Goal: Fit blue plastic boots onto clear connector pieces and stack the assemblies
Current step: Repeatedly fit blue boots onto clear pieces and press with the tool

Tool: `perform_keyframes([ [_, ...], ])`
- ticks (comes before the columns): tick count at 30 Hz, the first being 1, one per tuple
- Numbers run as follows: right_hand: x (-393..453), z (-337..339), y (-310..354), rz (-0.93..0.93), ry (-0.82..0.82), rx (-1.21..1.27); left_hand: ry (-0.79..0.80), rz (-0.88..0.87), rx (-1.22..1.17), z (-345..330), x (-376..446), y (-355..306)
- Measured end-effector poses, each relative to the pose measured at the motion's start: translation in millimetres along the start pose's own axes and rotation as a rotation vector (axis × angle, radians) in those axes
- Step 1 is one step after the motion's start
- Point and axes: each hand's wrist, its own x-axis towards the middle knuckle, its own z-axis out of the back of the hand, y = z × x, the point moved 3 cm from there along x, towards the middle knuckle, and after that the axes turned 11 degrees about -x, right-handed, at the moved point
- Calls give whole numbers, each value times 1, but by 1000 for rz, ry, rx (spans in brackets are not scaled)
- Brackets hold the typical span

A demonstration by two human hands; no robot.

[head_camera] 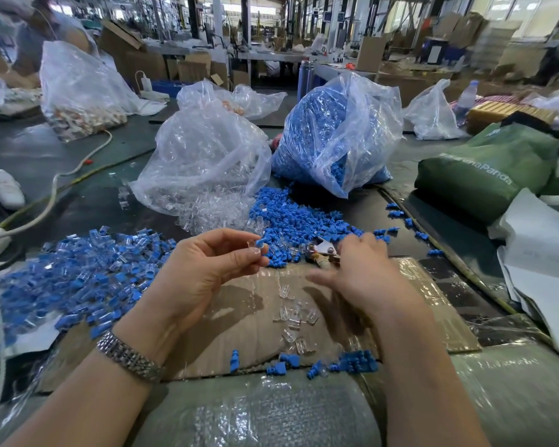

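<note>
Left hand (207,269) raised palm-up over the cardboard sheet (246,317), thumb and fingers pinching a blue boot (261,244) with a clear connector piece (251,244). Right hand (362,272) palm-down at the sheet's far edge, blurred, grip unclear.

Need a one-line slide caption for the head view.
Left hand pinches a clear connector with blue boot; right hand reaches into loose blue boots, finished pile at left.

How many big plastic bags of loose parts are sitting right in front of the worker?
2: the bag of clear connector pieces stands centre-left, the bag of blue boots beside it on the right. Other bags lie farther back; their contents are unclear.
</note>
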Motion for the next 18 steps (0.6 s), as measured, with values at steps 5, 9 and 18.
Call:
perform_keyframes([
  [5, 1, -4, -3, -19, 26, -114, 0, 21, -47, 0, 2, 0],
  [9, 4, -4, -1, -5, 36, -140, -31, 44, -120, 4, 4, 1],
  [18, 4, 5, 6, 146, 59, 38, -94, 38, -253, 12, 9, 1],
])
